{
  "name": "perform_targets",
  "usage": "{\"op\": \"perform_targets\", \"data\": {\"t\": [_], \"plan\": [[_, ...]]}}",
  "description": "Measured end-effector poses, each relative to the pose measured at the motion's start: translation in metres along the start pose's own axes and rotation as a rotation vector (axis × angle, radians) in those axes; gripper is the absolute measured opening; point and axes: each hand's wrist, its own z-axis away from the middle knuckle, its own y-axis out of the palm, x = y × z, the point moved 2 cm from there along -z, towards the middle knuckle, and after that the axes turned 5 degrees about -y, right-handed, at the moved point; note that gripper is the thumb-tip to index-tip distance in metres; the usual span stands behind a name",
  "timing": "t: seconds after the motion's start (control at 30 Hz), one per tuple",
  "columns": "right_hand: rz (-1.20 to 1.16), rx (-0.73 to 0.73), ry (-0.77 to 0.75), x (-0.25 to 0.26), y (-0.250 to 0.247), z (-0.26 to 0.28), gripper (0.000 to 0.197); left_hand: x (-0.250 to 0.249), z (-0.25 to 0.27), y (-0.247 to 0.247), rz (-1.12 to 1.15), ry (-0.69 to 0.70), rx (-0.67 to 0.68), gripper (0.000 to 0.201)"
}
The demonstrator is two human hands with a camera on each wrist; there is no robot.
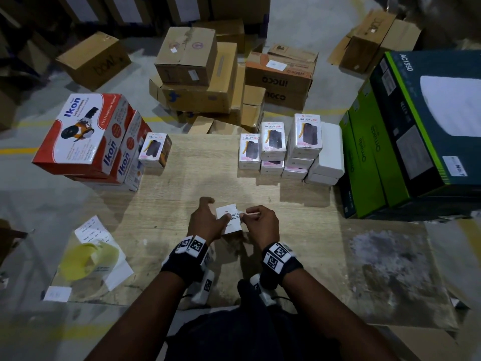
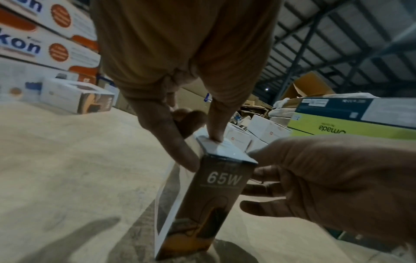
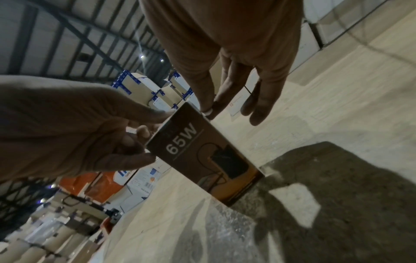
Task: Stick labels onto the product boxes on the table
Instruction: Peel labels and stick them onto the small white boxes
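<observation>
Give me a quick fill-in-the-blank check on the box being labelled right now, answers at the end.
1. The box held upright on the table shows the marking ____ on its dark side.
2. The left hand presses a thumb on the box's ____ face.
3. The right hand pinches a small white ____ at the box's top edge.
4. The red Ikon boxes stand on the person's ____ side.

Answers: 65W; top; label; left

The wooden table (image 1: pixel 197 178) carries stacked Halley boxes (image 1: pixel 286 149), Ikon boxes (image 1: pixel 86 136) — and green cartons (image 1: pixel 369 162).
</observation>
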Motion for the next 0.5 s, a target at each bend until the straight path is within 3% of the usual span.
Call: {"op": "perform_targets", "data": {"t": [0.1,0.17,0.33,0.5], "plan": [[0.073,-0.012,-0.001,-0.004,-0.003,-0.001,0.033,0.007,-0.001,0.0,0.181,-0.062,0.1,0.033],[0.034,-0.046,-0.079,-0.001,-0.005,0.002,0.024,0.008,-0.002,-0.001,0.314,-0.102,0.113,0.027],[0.084,0.043,-0.278,0.013,0.007,0.021,0.031,0.012,-0.003,0.004,0.424,-0.129,0.107,0.021],[0.191,0.114,-0.261,0.012,0.01,0.019,0.038,0.018,0.002,0.008,0.373,-0.034,0.045,0.026]]}}
